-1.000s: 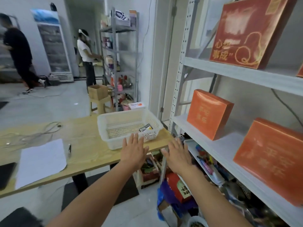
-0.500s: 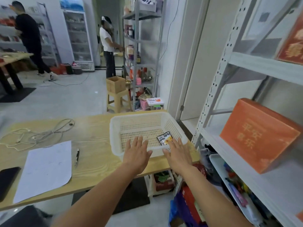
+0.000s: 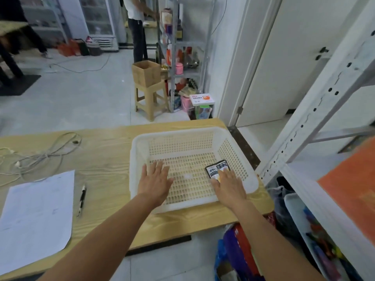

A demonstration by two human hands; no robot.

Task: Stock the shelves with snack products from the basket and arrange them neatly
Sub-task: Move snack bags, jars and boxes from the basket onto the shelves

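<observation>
Well left of your left hand (image 3: 155,184), a sheet of paper (image 3: 34,218) lay flat on the table (image 3: 105,157). A pen (image 3: 81,200) sat just beside the paper's right edge, and a loose white cable (image 3: 40,157) was coiled beyond both.

Your left hand was palm-down inside the basket (image 3: 176,133), over the left half of its floor. Fingers were straight and slightly spread, gripping nothing. Couldn't tell whether the palm touched the mesh.

Between your two hands there was only bare mesh floor.

The snack packet (image 3: 216,169), dark with a white label, lay flat on the basket floor near the right wall, directly ahead of your right hand (image 3: 229,186). That hand was also palm-down with fingers extended, not curled. The fingertips overlapped the packet's near edge and hid part of it. There was no pinch and no wrap around it. Contact looked likely, but couldn't confirm it.

The basket sat on the table's right end, both of your wrists crossing its near rim.

Right of your right hand, off the table, stood the white shelf upright (image 3: 316,107). An orange box (image 3: 353,185) was on the shelf further right, blurred at frame edge.
</observation>
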